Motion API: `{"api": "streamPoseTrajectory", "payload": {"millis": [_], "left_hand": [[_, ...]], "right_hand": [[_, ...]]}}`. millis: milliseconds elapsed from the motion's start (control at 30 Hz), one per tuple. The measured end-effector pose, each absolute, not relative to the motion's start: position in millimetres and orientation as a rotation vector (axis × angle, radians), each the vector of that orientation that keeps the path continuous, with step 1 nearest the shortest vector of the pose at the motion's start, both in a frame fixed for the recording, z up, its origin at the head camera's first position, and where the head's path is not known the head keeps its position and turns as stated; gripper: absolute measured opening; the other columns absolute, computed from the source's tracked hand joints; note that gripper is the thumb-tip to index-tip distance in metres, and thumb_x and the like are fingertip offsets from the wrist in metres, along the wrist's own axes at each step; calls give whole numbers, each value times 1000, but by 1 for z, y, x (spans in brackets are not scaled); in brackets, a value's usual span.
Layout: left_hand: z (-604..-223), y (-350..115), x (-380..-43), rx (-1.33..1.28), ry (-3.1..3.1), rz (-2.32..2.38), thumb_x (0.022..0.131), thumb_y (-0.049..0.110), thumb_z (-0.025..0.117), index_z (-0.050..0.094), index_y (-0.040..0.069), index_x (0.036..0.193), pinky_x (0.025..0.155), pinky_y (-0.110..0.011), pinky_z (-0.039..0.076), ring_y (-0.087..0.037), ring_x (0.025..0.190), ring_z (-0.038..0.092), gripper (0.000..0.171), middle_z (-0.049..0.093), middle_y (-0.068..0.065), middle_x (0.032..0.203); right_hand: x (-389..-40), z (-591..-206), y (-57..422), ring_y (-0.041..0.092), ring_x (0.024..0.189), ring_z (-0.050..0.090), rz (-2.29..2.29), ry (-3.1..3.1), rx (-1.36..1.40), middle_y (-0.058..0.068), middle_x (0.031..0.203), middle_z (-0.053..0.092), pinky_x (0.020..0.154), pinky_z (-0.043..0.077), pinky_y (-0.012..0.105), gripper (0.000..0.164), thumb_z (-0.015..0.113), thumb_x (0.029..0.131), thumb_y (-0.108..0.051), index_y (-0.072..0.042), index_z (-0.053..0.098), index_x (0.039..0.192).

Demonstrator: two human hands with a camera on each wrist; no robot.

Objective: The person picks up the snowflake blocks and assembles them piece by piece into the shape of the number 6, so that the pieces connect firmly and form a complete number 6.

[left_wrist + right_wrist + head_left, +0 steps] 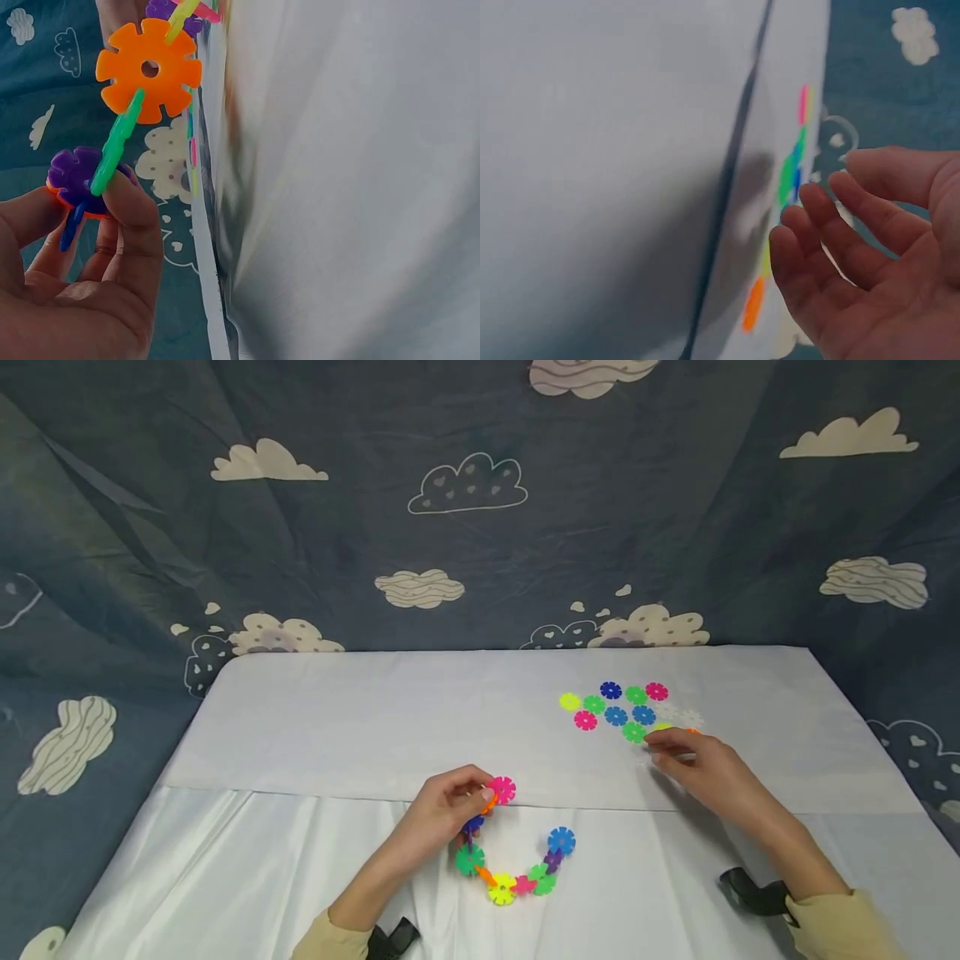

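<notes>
My left hand (444, 806) pinches one end of a curved chain of interlocking flower-shaped plastic discs (502, 890), near a pink disc (504, 790). The chain hangs in a U over the white cloth, a blue disc (561, 841) at its far end. In the left wrist view, thumb and fingers grip around a purple disc (73, 174); a green disc (117, 144) joins it to an orange disc (150, 71). My right hand (708, 770) reaches over the loose discs, nearest a green disc (633, 732). Its fingers look relaxed and hold nothing in the right wrist view.
Several loose discs, including a yellow disc (569, 702) and a dark blue disc (611, 690), lie flat at the back right of the white-covered table (337, 727). Behind it hangs a dark curtain (337, 543) with cloud prints. Black straps circle both wrists.
</notes>
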State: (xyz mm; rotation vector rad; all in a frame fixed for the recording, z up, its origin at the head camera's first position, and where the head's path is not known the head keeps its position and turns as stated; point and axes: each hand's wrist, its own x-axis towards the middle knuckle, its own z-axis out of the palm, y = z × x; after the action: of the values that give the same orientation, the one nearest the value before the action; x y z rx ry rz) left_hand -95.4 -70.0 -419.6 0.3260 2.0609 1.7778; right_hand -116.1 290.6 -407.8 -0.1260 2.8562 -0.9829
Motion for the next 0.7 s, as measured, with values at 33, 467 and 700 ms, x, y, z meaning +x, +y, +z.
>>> {"api": "streamPoseTrajectory", "payload": {"millis": [33,467,700], "left_hand": [[-420,-70,-96,322,2059,1780,99,19,61,66,9,110,46,-25,41,-17,54,44,16,66,-18,90],[-421,-72,-96,298,2060,1811,96,18,65,71,7,108,56,-23,48,-18,71,59,17,70,-17,94],[-422,-72,-98,300,2059,1822,97,15,63,69,6,107,52,-22,44,-15,68,57,15,69,-19,92]], "right_hand": [[-118,-410,295,39,110,58,-959,2856,-134,20,123,61,85,53,51,36,65,95,-13,-1,59,129],[-134,-426,315,22,85,49,-944,2762,-314,4,92,55,64,47,21,43,79,83,-9,-4,64,123],[-136,-422,311,21,84,48,-882,2755,-369,2,89,54,64,45,22,37,81,81,-9,-7,62,113]]}}
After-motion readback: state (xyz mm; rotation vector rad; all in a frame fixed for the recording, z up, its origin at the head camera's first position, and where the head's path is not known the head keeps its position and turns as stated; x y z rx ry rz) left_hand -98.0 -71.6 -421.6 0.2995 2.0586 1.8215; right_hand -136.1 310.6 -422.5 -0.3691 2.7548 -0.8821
